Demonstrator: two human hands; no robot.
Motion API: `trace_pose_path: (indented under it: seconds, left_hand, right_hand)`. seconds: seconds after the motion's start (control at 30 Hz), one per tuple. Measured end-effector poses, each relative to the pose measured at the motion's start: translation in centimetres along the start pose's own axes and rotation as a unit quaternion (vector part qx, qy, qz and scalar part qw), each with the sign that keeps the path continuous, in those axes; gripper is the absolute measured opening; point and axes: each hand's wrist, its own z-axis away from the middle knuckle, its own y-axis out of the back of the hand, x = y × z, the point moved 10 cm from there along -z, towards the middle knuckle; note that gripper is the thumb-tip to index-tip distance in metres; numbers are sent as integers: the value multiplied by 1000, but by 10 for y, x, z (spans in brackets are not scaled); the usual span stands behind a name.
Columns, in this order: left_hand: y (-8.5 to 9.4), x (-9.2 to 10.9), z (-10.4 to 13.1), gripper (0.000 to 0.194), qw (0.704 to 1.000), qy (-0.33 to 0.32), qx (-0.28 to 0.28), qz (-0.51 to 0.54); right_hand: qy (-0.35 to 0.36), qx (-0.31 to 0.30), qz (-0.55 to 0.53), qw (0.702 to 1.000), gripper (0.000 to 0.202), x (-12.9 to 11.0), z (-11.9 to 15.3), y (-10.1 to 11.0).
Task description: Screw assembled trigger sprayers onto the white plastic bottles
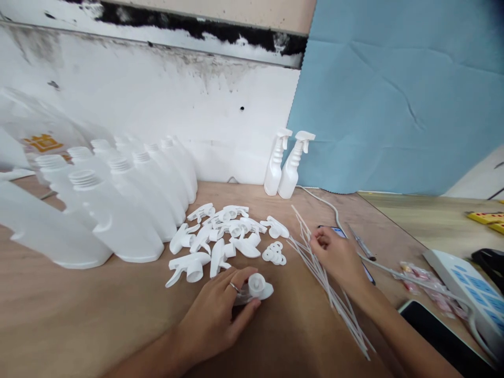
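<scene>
The person's left hand (216, 310) grasps a spray head (257, 285) just in front of the heap (236, 228) of similar heads, its round socket turned up. The right hand (342, 258), to the right of the heap, has its fingers curled beside the thin tubes (328, 291); whether it pinches one cannot be told. Washers (274, 253) lie just right of the heap. Open bottles (132, 226) stand left of it; two capped bottles (289, 176) stand behind it, toward the right.
</scene>
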Motion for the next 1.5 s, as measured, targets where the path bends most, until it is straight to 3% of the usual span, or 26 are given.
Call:
trace_pose_path:
  seconds: [0.07,0.13,0.2,0.27,0.37,0.47,0.6,0.7,0.8,0.87,1.1,1.5]
  left_hand:
    - [-1,-1,-1,34,1000,13,-7,17]
    - [-1,-3,-2,30,999,27,-10,27]
    - [-2,-5,-3,29,999,35,-7,32]
    - [-2,-6,-2,30,999,37,-4,36]
    - [-3,-7,-1,30,999,36,-2,37]
    - [-3,-7,-1,31,999,36,-7,37]
    - [-4,-5,-3,31,999,31,-15,42]
    - [-4,-4,-3,31,999,26,-15,41]
    - [-5,-3,-3,32,999,25,-17,41]
    - [-5,-2,-3,33,999,19,-21,46]
    - [-6,-1,-2,36,999,14,-26,42]
    - [-8,2,-4,26,999,0,-37,28]
  right_hand:
    - [-14,-9,-181,983,15,-5,1,6]
    - [-4,-22,-329,944,23,-20,8,11]
    - [36,-16,-393,919,28,-38,18,19]
    - [91,-33,-388,917,28,-58,30,19]
    - [135,-145,-307,931,17,-75,42,-9]
    - [105,-243,-239,934,26,-66,43,-43]
    - [106,-288,-218,927,30,-59,41,-60]
    - [76,-282,-294,910,29,-67,45,-57]
    - [47,-251,-439,861,25,-85,54,-46]
    - [41,-256,-480,838,21,-96,62,-45]
    - [61,-249,-438,861,13,-102,70,-48]
    - [59,-260,-469,842,14,-104,74,-54]
